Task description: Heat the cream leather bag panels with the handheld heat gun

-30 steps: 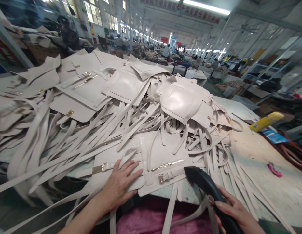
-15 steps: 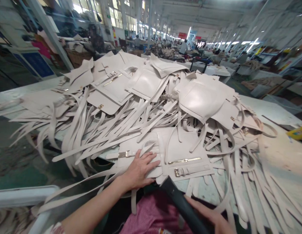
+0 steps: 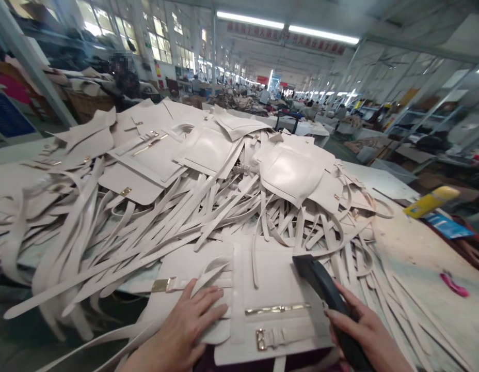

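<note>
A cream leather bag panel [image 3: 270, 279] with a gold zipper and a buckle strap lies flat at the table's near edge. My left hand [image 3: 187, 328] rests flat on its left part, fingers spread, beside a gold clasp [image 3: 164, 284]. My right hand [image 3: 365, 330] is wrapped round a black handheld tool [image 3: 320, 284], whose tip sits over the panel's upper right corner.
A large heap of cream panels and straps [image 3: 208, 186] covers the table behind. At the right lie a yellow bottle [image 3: 431, 201], a blue sheet [image 3: 448, 226] and a pink clip [image 3: 454, 285] on the worn tabletop [image 3: 413, 258]. Workers sit far back.
The black tool has come up from the table edge onto the panel's right side. The panel lies closer to me. My left hand stays flat on it.
</note>
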`<state>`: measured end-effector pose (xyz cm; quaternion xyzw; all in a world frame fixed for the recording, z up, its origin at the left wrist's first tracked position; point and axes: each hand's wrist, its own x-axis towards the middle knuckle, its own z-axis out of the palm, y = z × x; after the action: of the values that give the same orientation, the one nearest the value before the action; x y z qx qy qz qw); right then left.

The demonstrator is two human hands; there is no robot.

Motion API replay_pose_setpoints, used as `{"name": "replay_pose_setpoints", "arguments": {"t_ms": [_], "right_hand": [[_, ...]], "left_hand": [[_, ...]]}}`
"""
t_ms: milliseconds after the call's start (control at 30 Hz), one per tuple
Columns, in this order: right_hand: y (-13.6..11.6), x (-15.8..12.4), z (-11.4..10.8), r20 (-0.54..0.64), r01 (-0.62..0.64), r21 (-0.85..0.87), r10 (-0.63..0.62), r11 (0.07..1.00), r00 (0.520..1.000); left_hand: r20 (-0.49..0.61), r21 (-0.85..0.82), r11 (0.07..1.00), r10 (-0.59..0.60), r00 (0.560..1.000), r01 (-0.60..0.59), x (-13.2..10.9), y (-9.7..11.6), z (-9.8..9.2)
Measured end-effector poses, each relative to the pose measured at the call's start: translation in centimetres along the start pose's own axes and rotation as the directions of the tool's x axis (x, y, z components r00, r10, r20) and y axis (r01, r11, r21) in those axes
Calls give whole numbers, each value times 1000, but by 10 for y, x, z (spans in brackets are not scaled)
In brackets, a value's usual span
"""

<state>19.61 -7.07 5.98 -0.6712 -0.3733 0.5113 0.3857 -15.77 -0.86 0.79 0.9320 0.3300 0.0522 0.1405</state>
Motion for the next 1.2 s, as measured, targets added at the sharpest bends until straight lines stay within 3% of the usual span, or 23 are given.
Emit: {"name": "replay_pose_setpoints", "arguments": {"t_ms": [133,300,467,667,833,1000,1100,1200], "right_hand": [[1,26,-23,47,-59,40,58,997,997],[-16,74,-16,109,-40,66,32,997,993],[-46,115,-17,149,23,50,-30,998,988],[-51,96,-44,189,-14,-9,16,1000,982],[-43,91,-38,264,-85,-80,104,993,959],[-54,109,-40,201,-54,-81,70,995,977],[-60,102,-59,121,-25,-69,33,997,992],[-57,86,-72,153,-44,-84,56,995,987]], "left_hand": [[-48,39,999,40,998,-39,-4,-7,4],[-74,35,994,107,992,-105,-4,-15,2],[-63,15,996,91,994,-91,-6,-16,8],[-48,-82,994,64,997,-68,-4,-12,0],[-44,-144,986,81,996,-86,-4,-12,-6],[-86,-161,985,45,995,-58,-5,-9,-3],[-49,-177,983,36,998,-44,-4,-9,-1],[-1,-185,982,39,999,-38,-4,-12,0]]}}
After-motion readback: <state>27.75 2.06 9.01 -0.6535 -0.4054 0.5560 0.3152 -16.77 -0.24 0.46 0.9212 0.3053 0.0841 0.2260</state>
